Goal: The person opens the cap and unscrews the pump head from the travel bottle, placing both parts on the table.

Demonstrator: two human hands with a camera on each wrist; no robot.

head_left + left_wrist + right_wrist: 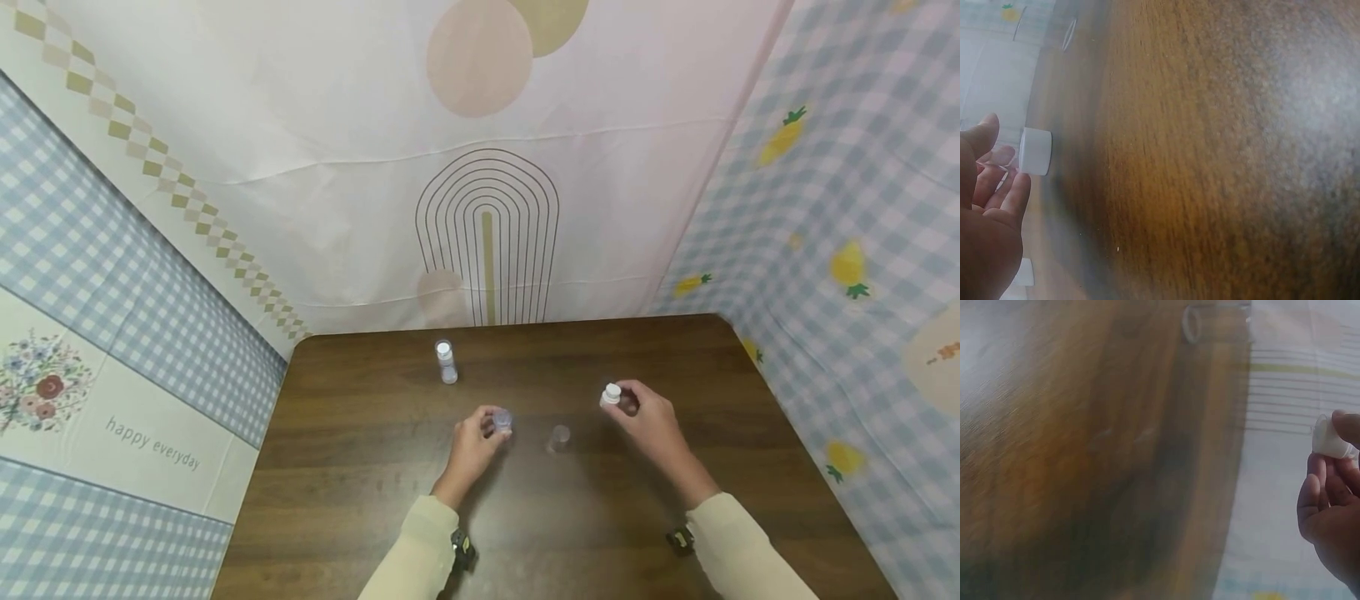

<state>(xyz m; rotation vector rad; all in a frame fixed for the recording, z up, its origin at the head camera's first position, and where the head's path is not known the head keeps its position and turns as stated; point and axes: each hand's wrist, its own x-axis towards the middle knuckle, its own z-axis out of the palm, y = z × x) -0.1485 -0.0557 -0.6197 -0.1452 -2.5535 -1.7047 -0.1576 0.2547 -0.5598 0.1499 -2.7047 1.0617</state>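
Note:
In the head view my left hand (472,442) grips a small clear container (502,419) between thumb and fingers. A white cap-like end (1035,151) faces down toward the table in the left wrist view. My right hand (651,417) pinches a small white piece (611,395) like a short capped bottle, held above the table. Its rounded rim shows in the right wrist view, while the fingers hide the rest. Between the hands stands an open clear cup (559,437). Farther back is a clear bottle (446,364) with a white top, apart from both hands.
The brown wooden table (360,450) ends at a back edge against a pale printed cloth (360,250). Checked cloths hang along the left and right sides. Dark wrist devices (462,550) sit at both sleeve cuffs.

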